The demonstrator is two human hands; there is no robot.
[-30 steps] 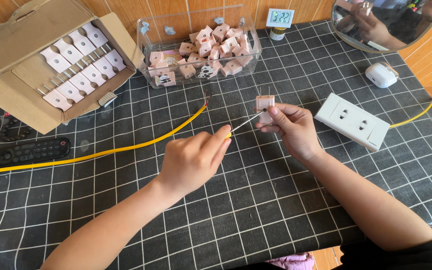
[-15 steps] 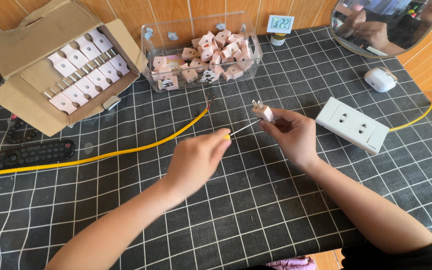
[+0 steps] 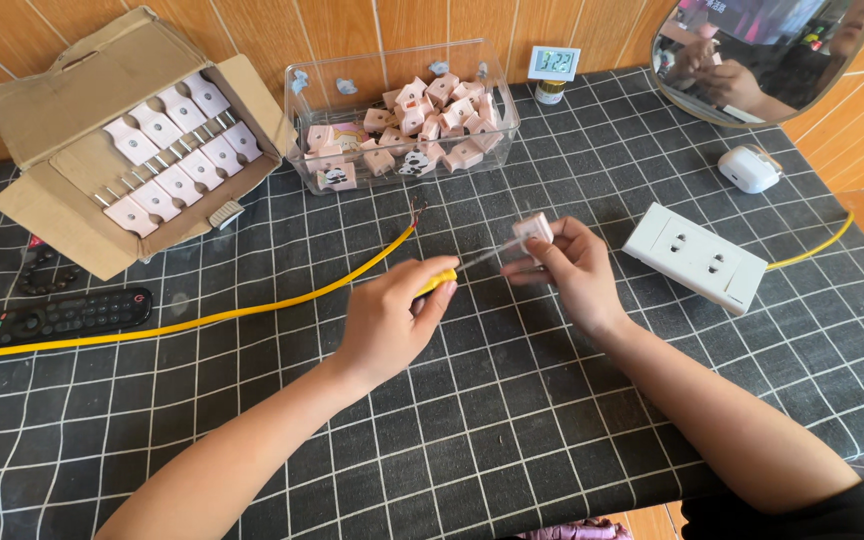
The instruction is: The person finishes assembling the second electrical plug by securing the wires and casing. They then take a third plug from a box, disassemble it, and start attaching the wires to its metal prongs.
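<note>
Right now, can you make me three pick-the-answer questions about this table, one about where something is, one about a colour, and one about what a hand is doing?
1. Where is the remote?
A. left edge of the table
B. inside the clear bin
C. beside the mirror

2. What colour is the long cable?
A. blue
B. yellow
C. green

3. What is the right hand doing?
A. lying flat
B. pinching a small plug
C. pressing the remote

Answers: 1 A, it lies below the cardboard box. 2 B, plainly yellow. 3 B, its fingers grip a pale plug while the left hand holds a screwdriver.

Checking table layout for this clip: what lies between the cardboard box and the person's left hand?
In the head view, the yellow cable crosses the grid-patterned mat between the cardboard box and the left hand; otherwise only bare mat.
</note>
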